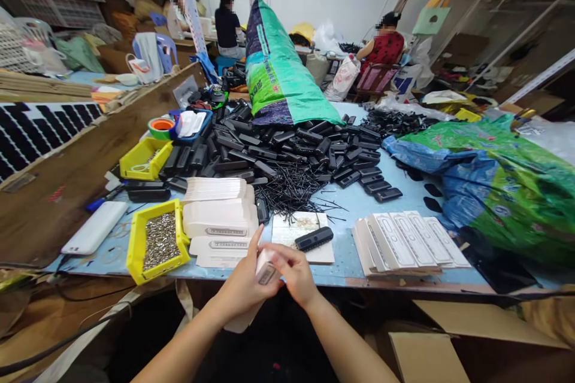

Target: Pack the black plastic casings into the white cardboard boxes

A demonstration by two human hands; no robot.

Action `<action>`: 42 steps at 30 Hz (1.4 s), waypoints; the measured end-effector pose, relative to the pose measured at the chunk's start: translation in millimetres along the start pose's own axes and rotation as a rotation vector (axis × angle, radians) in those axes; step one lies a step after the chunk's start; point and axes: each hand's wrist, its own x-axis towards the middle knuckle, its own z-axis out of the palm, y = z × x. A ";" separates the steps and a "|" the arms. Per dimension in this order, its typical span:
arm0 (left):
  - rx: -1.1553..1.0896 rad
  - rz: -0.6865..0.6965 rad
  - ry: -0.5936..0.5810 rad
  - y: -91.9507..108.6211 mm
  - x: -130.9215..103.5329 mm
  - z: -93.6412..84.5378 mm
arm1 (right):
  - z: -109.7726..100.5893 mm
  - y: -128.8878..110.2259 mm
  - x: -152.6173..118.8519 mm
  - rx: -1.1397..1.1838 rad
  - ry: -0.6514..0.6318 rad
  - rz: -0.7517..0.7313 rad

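Observation:
My left hand (245, 282) is wrapped round a small white cardboard box (266, 269) at the table's front edge. The fingers of my right hand (294, 272) pinch the near end of the same box. Just beyond my hands, a black plastic device (314, 239) lies across a white board (296, 224). To the left stand stacks of flat printed white cartons (220, 220). On the right, more white printed cartons (398, 242) lean in a slanted row. My palms hide part of the box.
Yellow bins (159, 245) of small metal screws and parts stand at left, near a white power bank-like block (95, 228). Black casings (242, 143) and thin black rods (291, 185) are heaped behind. Green sacks (507, 185) lie right; an open cardboard box (426, 356) stands below. Several people sit farther back.

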 end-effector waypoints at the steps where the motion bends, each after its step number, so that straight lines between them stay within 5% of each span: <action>1: 0.002 -0.002 -0.007 -1.2 1.8 -0.4 | 1.1 -0.7 -1.0 -0.041 0.012 -0.024; 4: 0.010 0.002 0.019 -8.3 6.7 -4.9 | -10.3 3.2 0.8 -0.302 -0.103 -0.190; 6: -0.072 -0.075 0.047 -14.8 7.8 -11.7 | -35.3 10.1 5.4 -0.539 -0.219 -0.175; 10: -0.665 -0.315 0.119 -26.5 4.6 -33.8 | -100.2 20.1 11.4 -0.978 -0.255 0.087; 12: -0.956 -0.348 0.252 -29.7 4.3 -41.5 | -115.7 16.2 10.2 -0.973 -0.218 0.130; 15: -1.163 -0.369 0.564 -27.3 9.0 -37.7 | -101.7 1.0 6.8 -0.585 -0.003 0.023; 17: -1.240 -0.420 0.664 -20.1 13.2 -26.1 | -76.1 -9.7 5.7 -0.218 0.174 -0.109; 19: -1.319 -0.480 0.615 -10.6 15.3 -13.0 | -51.0 -17.9 6.2 0.008 0.270 -0.222; 22: -1.389 -0.551 0.439 -0.2 12.6 -0.8 | -33.4 -27.6 7.9 -0.035 0.286 -0.331; 27: -1.129 -0.405 0.520 -11.3 2.0 -2.3 | -38.3 -43.1 2.6 -0.347 0.133 -0.237; 32: -0.319 -0.090 0.417 -34.6 -4.7 -9.9 | -29.1 -40.3 -4.8 -0.340 0.106 -0.364; 34: -0.078 0.064 0.380 -38.9 -5.3 -12.2 | -36.5 -32.9 -2.4 -0.280 -0.028 -0.286; 37: 0.182 0.143 0.226 -39.3 -4.1 -13.0 | -75.4 -13.2 8.1 -0.461 -0.278 -0.119; 40: 0.212 0.067 0.296 -38.2 0.6 -13.3 | -130.7 16.2 17.2 -0.921 -0.155 -0.007; 42: 0.185 0.040 0.307 -38.8 6.5 -13.8 | -157.4 37.0 18.6 -1.009 -0.135 0.034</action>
